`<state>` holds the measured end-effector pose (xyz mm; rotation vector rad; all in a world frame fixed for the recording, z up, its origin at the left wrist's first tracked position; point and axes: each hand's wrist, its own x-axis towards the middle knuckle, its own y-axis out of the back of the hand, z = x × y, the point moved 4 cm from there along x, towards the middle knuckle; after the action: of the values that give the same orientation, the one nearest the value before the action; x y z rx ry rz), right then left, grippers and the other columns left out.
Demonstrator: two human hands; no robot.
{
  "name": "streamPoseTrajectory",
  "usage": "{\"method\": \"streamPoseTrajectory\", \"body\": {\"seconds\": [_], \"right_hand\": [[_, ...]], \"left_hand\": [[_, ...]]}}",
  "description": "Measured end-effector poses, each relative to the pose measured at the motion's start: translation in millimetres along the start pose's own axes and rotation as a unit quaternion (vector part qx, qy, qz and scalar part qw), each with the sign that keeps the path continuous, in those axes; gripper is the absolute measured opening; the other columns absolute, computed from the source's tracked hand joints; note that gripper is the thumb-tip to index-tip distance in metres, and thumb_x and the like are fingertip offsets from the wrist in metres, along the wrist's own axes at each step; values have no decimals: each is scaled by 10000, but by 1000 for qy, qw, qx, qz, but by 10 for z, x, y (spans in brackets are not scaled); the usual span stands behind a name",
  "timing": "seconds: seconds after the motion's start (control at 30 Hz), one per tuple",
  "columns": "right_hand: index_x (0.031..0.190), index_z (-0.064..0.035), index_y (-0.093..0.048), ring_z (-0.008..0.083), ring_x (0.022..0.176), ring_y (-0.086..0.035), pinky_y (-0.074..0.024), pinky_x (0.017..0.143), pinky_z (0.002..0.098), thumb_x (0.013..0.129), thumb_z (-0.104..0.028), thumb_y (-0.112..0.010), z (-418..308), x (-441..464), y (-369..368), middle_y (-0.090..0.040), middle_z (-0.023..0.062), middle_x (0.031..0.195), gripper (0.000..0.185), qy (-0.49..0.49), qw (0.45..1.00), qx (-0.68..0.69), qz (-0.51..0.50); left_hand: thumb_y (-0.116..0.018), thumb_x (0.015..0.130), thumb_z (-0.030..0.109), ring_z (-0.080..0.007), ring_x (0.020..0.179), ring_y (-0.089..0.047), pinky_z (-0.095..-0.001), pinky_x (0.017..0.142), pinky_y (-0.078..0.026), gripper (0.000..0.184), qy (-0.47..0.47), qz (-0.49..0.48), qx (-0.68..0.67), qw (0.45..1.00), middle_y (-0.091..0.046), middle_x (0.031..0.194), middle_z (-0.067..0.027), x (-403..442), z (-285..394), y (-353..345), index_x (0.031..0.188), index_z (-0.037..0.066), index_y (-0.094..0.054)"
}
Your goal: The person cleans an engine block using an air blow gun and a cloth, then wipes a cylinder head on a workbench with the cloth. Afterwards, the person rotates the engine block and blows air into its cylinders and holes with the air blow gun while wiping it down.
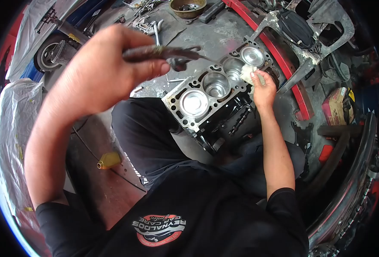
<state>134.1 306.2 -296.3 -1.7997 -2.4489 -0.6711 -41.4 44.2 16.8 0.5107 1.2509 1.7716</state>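
My left hand [108, 70] is raised at the left, close to the camera, with its fingers closed round a dark air blow gun [163, 53]. The gun's thin nozzle points right, over the engine block [185, 91]. My right hand [263, 88] pinches a whitish rag [248, 74] at the block's far-right side, beside the third bore. Four-bore detail shows from above: the nearest piston [194, 103] and the farthest piston [252, 56] sit high, while the middle bores [216, 85] are deeper. Part of the third bore lies behind the rag.
A red beam [298, 96] and a grey metal stand [305, 53] are at the right. A yellow bottle [109, 160] lies left of my leg, near a black hose [86, 147]. A bowl of parts [188, 13] and loose tools [148, 26] are on the floor ahead.
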Motion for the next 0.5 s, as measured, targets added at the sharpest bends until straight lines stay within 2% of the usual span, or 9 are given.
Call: {"method": "streamPoseTrajectory", "body": {"seconds": [0.03, 0.07, 0.17, 0.23, 0.33, 0.4, 0.5], "right_hand": [[1027, -40, -712, 220, 908, -654, -495, 860, 333, 862, -190, -779, -32, -40, -44, -685, 98, 950, 233, 46, 998, -53, -7], [1038, -58, -709, 275, 944, -637, -494, 868, 362, 824, -193, -804, -55, -81, -96, -640, 103, 968, 270, 55, 997, -45, -21], [1051, -48, -702, 240, 965, -622, -487, 881, 337, 807, -215, -825, -249, -162, -124, -629, 96, 1010, 320, 81, 990, -111, -39], [1048, -56, -702, 257, 960, -618, -488, 878, 352, 785, -223, -840, -249, -152, -107, -613, 100, 1006, 340, 74, 991, -109, -36], [1043, -55, -702, 255, 965, -618, -486, 876, 352, 789, -222, -837, -237, -140, -121, -617, 100, 1005, 333, 51, 992, -105, -56], [1039, -56, -701, 249, 956, -617, -486, 864, 347, 787, -220, -838, -240, -138, -119, -616, 98, 1002, 330, 65, 992, -103, -45], [1036, -54, -701, 246, 956, -616, -486, 864, 344, 785, -216, -839, -226, -127, -121, -617, 96, 1004, 329, 51, 992, -103, -46]], "left_hand": [[-775, 865, 285, -77, 478, -533, -263, 470, -419, 302, 2, 16, 10, 1000, -631, 644, -33, -22, -110, -63, 973, 8, -724], [-766, 871, 289, -83, 489, -532, -276, 487, -426, 312, 3, 21, 5, 1000, -617, 645, -25, -19, -195, -111, 998, 7, -724], [-747, 886, 281, -85, 497, -535, -278, 486, -430, 297, -2, 30, 12, 999, -639, 667, -24, 46, -327, -192, 1002, 9, -725], [-733, 895, 277, -85, 497, -536, -274, 480, -429, 285, 27, 5, 9, 1000, -661, 690, -20, 98, -349, -213, 1000, 12, -726], [-733, 895, 275, -96, 548, -569, -286, 524, -451, 281, 28, 9, 13, 999, -672, 698, -35, 123, -363, -252, 989, 11, -726], [-736, 893, 277, -110, 620, -605, -305, 593, -475, 283, -23, 20, 32, 999, -670, 694, -43, 139, -367, -265, 973, 5, -725], [-725, 901, 268, -117, 668, -620, -317, 644, -484, 274, 17, 22, 36, 999, -667, 686, -53, 79, -318, -273, 958, 1, -725]]}}
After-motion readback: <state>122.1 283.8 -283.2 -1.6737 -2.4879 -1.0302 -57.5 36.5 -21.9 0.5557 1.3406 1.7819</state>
